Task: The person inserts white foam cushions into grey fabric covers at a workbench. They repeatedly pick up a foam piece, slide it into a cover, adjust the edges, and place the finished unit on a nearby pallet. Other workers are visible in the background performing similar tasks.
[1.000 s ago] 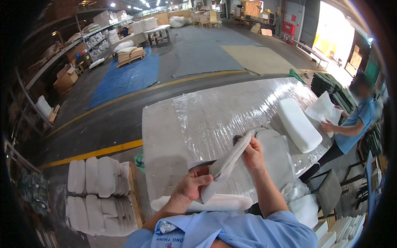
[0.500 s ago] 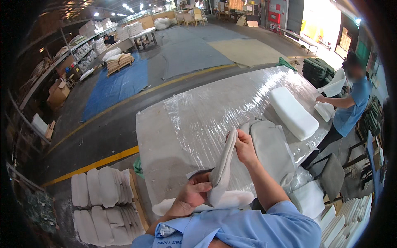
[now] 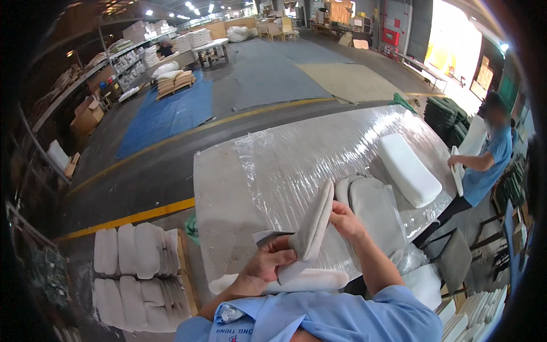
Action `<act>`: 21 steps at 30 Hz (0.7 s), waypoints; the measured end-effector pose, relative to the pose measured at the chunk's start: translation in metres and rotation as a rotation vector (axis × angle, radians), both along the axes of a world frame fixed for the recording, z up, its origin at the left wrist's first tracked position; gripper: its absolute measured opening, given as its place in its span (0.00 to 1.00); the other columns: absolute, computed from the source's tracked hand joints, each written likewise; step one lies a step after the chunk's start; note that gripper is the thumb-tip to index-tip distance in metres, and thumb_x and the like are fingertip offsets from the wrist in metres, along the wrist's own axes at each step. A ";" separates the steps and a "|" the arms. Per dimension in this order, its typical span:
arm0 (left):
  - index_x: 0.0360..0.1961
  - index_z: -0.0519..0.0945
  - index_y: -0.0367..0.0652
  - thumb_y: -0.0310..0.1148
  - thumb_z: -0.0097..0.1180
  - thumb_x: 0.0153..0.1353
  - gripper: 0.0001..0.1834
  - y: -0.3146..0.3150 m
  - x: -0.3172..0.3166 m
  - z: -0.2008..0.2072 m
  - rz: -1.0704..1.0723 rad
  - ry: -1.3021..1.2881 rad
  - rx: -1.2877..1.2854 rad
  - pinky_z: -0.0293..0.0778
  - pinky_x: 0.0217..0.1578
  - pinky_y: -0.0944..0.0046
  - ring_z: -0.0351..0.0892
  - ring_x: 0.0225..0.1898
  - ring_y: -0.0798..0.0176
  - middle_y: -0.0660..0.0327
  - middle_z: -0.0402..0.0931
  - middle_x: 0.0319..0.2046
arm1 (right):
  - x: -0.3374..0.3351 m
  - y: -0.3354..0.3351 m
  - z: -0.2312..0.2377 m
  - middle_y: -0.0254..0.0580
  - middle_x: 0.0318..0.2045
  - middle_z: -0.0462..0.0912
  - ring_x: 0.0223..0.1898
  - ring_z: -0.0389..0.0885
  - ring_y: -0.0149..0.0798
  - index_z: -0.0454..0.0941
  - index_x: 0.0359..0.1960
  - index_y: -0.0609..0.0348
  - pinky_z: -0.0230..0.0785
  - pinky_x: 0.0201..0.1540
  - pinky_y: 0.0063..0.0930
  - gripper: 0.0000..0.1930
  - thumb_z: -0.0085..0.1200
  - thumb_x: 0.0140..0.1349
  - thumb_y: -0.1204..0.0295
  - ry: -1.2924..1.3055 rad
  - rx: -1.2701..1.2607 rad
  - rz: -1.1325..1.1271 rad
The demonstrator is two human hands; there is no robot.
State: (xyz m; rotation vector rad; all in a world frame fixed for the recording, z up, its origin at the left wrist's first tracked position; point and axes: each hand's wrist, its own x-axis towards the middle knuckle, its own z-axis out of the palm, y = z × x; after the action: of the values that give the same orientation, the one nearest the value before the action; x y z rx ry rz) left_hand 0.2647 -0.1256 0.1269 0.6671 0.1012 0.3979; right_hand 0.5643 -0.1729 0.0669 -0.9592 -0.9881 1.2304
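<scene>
The person's left hand (image 3: 269, 263) is clamped around the lower end of a slim grey pad (image 3: 314, 225), thumb across its face. The right hand (image 3: 348, 223) pinches the long edge higher up. The pad is tilted up above the near part of the table (image 3: 222, 194), tapering to a rounded tip, its matt cloth marked by a seam-like line along the side.

Clear film (image 3: 290, 154), crinkled and glossy, covers much of the tabletop. Just right of the pad lie flat grey covers (image 3: 376, 214), dull and round-cornered; beyond them sits a thick white block (image 3: 409, 171), smooth with soft edges. A long white roll-shaped piece (image 3: 327, 279) rests along the table's near edge, by the person's shirt.
</scene>
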 end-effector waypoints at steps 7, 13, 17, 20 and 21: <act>0.62 0.80 0.35 0.40 0.62 0.71 0.25 0.004 -0.013 0.008 -0.068 -0.201 -0.197 0.72 0.64 0.53 0.81 0.59 0.56 0.53 0.84 0.55 | 0.028 -0.063 0.087 0.32 0.38 0.87 0.41 0.84 0.28 0.85 0.48 0.64 0.74 0.44 0.25 0.10 0.64 0.70 0.72 -0.433 0.096 -0.267; 0.59 0.81 0.36 0.38 0.55 0.75 0.19 -0.002 -0.042 -0.066 0.117 -0.145 -0.437 0.70 0.67 0.46 0.80 0.61 0.53 0.52 0.83 0.57 | 0.002 -0.086 0.187 0.43 0.29 0.83 0.32 0.85 0.39 0.85 0.34 0.63 0.74 0.34 0.33 0.08 0.72 0.58 0.75 -1.127 0.185 0.040; 0.57 0.81 0.37 0.34 0.51 0.77 0.16 -0.014 -0.054 -0.097 0.253 -0.092 -0.444 0.72 0.66 0.47 0.80 0.61 0.54 0.52 0.83 0.55 | -0.028 -0.075 0.201 0.45 0.26 0.81 0.27 0.82 0.44 0.85 0.36 0.65 0.73 0.30 0.38 0.11 0.73 0.57 0.72 -1.213 0.039 0.281; 0.56 0.81 0.35 0.31 0.51 0.76 0.14 -0.022 -0.069 -0.095 0.280 -0.161 -0.505 0.73 0.66 0.51 0.80 0.60 0.54 0.53 0.84 0.53 | -0.038 -0.066 0.209 0.42 0.26 0.82 0.28 0.83 0.36 0.83 0.33 0.65 0.74 0.30 0.36 0.11 0.72 0.62 0.70 -1.194 -0.154 0.608; 0.56 0.81 0.35 0.30 0.51 0.76 0.14 -0.025 -0.076 -0.090 0.290 -0.176 -0.539 0.73 0.65 0.53 0.80 0.60 0.54 0.53 0.84 0.52 | -0.043 -0.061 0.219 0.42 0.26 0.82 0.29 0.83 0.34 0.83 0.32 0.64 0.73 0.30 0.36 0.11 0.71 0.63 0.69 -1.168 -0.235 0.734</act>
State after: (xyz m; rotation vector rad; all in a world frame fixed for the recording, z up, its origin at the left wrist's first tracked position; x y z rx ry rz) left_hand 0.1885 -0.1503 0.0372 0.0821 0.1314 0.6756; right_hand 0.5212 -0.2336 0.2860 -1.6371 -2.2921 1.3559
